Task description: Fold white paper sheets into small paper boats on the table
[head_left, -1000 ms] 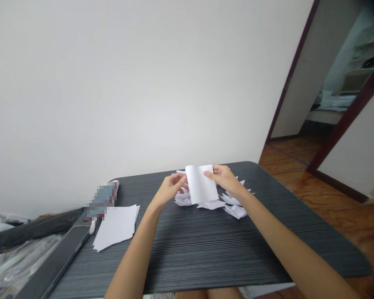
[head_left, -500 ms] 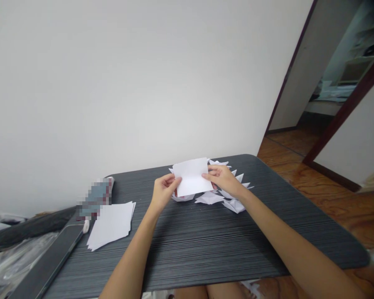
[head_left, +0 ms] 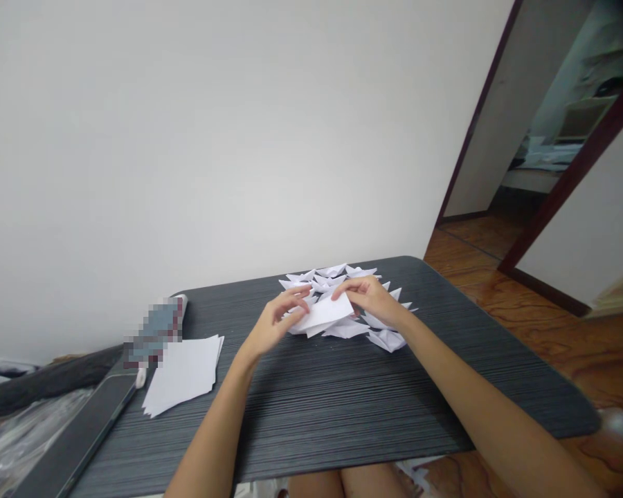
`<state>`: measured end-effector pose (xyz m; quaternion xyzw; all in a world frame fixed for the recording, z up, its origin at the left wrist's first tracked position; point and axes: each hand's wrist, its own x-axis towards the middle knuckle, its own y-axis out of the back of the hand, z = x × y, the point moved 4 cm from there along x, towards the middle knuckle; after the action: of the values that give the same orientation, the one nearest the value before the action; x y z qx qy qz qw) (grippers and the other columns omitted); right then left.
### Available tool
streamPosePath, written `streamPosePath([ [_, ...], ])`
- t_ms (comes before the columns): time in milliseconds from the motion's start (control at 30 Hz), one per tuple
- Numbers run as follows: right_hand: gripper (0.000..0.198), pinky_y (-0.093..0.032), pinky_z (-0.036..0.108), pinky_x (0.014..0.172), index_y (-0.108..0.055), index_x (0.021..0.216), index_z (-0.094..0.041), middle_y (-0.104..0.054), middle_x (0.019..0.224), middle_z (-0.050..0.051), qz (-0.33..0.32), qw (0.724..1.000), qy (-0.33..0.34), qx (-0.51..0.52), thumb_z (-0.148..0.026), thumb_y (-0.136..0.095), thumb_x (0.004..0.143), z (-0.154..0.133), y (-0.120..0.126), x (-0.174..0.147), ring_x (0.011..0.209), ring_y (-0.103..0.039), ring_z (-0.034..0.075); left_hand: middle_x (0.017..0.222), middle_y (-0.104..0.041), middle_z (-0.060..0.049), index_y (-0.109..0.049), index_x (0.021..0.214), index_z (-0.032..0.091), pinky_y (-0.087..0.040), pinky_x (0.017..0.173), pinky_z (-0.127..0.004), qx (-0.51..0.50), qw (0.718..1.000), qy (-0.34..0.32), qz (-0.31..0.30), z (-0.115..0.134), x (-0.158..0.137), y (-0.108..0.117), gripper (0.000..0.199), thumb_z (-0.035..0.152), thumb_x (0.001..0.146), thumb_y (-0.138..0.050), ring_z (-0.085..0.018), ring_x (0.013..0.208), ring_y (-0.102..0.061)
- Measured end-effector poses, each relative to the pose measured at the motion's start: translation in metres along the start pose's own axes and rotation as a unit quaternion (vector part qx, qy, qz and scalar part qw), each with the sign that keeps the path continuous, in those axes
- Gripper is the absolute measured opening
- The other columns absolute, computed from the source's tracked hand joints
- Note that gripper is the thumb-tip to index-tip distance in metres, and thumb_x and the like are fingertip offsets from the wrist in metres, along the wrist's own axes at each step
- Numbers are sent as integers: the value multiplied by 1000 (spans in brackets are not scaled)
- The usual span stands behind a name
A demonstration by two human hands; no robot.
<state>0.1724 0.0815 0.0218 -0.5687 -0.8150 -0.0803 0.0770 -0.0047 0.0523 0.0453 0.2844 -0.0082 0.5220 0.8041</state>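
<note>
A folded piece of white paper (head_left: 326, 315) is held in the air above the table, tilted, with its left end lower. My right hand (head_left: 367, 297) pinches its upper right part between thumb and fingers. At the left end, my left hand (head_left: 279, 319) has its thumb and fingers apart; the thumb is close to the paper, and whether it touches I cannot tell. Beneath and behind both hands lie several folded white paper boats (head_left: 387, 339) with pointed ends, partly hidden by the hands and the held paper.
On the left of the dark table (head_left: 353, 408) lies a stack of white paper sheets (head_left: 184, 377). Behind it is a blurred-out flat object (head_left: 158, 330). A long dark flat panel (head_left: 83, 432) runs along the left edge. A white wall (head_left: 270, 138) rises behind the table.
The paper, held by both hands as a wider rectangle, is now a narrower folded strip. My left hand's fingers have come apart, and more paper boats show behind.
</note>
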Motion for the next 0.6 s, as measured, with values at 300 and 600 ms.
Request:
streamPosePath([
  [300,32,-30,16,35,-53,105,-15,-54,51,-3,-37,999,-9,38,-30,-44,78,-7,-11,-4,37,-45,6,95,-62,-10,-49,109,14,-43,75,-31,17,1000,15,21,5,-4,-37,39,33,75,-51,-21,83,-58],
  [600,15,-43,26,73,-57,87,-17,-55,94,5,-40,984,138,-106,-19,-55,72,-28,-13,-10,87,-53,14,62,-57,-3,-53,80,11,-42,51,-23,-232,968,95,0,-4,-2,-53,31,41,78,-45,-10,50,-52],
])
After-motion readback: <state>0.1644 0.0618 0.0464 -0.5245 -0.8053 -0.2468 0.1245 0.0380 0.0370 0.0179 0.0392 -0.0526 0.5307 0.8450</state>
